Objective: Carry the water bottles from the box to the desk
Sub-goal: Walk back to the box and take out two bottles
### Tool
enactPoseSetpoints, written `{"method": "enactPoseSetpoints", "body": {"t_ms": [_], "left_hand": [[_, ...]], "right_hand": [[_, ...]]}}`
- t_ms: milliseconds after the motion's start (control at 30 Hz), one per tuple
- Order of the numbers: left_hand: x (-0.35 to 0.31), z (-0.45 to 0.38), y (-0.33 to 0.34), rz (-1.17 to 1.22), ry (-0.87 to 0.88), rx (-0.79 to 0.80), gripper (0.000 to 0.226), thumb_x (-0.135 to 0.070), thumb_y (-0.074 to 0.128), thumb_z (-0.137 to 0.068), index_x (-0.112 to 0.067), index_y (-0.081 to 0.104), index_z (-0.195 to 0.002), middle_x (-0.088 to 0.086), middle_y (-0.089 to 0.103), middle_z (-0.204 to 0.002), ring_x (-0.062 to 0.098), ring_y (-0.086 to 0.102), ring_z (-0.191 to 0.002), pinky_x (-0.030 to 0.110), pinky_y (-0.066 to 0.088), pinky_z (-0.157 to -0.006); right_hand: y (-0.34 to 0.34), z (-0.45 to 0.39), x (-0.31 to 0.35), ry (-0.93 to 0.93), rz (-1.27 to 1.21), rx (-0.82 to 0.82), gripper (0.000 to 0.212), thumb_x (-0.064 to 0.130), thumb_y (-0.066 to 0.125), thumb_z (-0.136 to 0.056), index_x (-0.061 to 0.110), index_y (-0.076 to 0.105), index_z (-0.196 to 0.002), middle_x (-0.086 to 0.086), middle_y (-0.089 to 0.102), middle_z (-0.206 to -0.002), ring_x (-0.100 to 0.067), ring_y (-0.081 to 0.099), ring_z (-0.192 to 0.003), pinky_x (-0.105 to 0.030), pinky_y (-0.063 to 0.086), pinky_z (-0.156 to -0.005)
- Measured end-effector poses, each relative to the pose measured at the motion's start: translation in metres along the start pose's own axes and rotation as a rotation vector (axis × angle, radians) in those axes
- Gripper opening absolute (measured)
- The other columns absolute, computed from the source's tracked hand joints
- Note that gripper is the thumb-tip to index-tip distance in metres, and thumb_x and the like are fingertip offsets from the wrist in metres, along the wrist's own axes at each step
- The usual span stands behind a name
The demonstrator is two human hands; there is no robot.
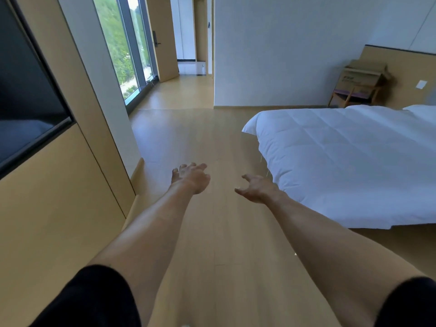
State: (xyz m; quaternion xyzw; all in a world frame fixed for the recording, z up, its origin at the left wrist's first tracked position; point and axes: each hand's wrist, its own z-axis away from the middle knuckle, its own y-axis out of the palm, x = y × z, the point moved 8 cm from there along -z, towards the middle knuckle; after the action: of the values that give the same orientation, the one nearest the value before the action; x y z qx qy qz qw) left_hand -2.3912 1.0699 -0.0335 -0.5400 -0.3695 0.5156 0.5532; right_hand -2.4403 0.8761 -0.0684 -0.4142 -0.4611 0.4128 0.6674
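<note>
**Empty hands, box far across the room**

Wood floor (212,142) fills the middle of the view, with a white bed (342,161) at three o'clock, a tall window (125,48) at eleven o'clock and a dark screen (26,90) set in the panelled wall at nine o'clock. Both arms are stretched forward over the floor. The left hand (192,177) is held with fingers spread and loosely bent; the right hand (256,188) is likewise spread wide. Nothing is held by either.

A cardboard box (363,77) is seen at two o'clock, resting on a small wooden chair (354,95) against the far wall, beyond the bed's far corner and well apart from the hands. Whether bottles are inside cannot be told; none are visible, and no desk is in view.

The step in hand is judged to be the walk to the box. Risk is judged to lie in the route: the bed's near corner could be clipped if the turn is cut tight. The box sits high on a light chair, so it could be tipped or dragged off if bottles are pulled out sideways, not lifted.
</note>
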Motion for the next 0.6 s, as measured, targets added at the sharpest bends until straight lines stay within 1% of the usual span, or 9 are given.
{"method": "enactPoseSetpoints", "body": {"t_ms": [233, 400, 533, 600], "left_hand": [[0.008, -0.143, -0.001, 0.022, 0.051, 0.003, 0.052, -0.043, 0.035, -0.105, -0.032, 0.032, -0.156, 0.003, 0.036, -0.159, 0.029, 0.033, -0.146, 0.043, 0.025, -0.119], [0.026, -0.256, -0.027, 0.012, 0.088, 0.012, 0.052, -0.043, 0.034, -0.104, -0.032, 0.034, -0.155, 0.003, 0.037, -0.158, 0.030, 0.034, -0.145, 0.044, 0.026, -0.117], [0.037, -0.340, -0.053, 0.010, 0.116, -0.006, 0.051, -0.043, 0.036, -0.104, -0.033, 0.034, -0.154, 0.003, 0.038, -0.158, 0.029, 0.033, -0.145, 0.044, 0.026, -0.117], [0.040, -0.374, -0.059, 0.012, 0.127, 0.005, 0.051, -0.043, 0.036, -0.104, -0.034, 0.034, -0.154, 0.002, 0.037, -0.158, 0.028, 0.033, -0.145, 0.044, 0.025, -0.118]], "right_hand": [[-0.020, -0.126, 0.005, 0.067, 0.054, -0.005, 0.071, 0.062, 0.047, -0.095, 0.032, 0.028, -0.156, 0.000, 0.036, -0.159, -0.024, 0.037, -0.144, -0.041, 0.033, -0.111], [-0.050, -0.227, 0.027, 0.116, 0.057, -0.013, 0.070, 0.063, 0.047, -0.094, 0.034, 0.028, -0.156, -0.001, 0.032, -0.161, -0.024, 0.036, -0.145, -0.043, 0.034, -0.112], [-0.074, -0.302, 0.046, 0.133, 0.028, -0.036, 0.070, 0.063, 0.047, -0.094, 0.035, 0.029, -0.156, -0.001, 0.033, -0.161, -0.024, 0.034, -0.146, -0.044, 0.027, -0.117], [-0.082, -0.335, 0.052, 0.136, 0.024, -0.040, 0.070, 0.063, 0.047, -0.093, 0.035, 0.029, -0.155, 0.000, 0.034, -0.160, -0.024, 0.036, -0.145, -0.044, 0.029, -0.115]]}}
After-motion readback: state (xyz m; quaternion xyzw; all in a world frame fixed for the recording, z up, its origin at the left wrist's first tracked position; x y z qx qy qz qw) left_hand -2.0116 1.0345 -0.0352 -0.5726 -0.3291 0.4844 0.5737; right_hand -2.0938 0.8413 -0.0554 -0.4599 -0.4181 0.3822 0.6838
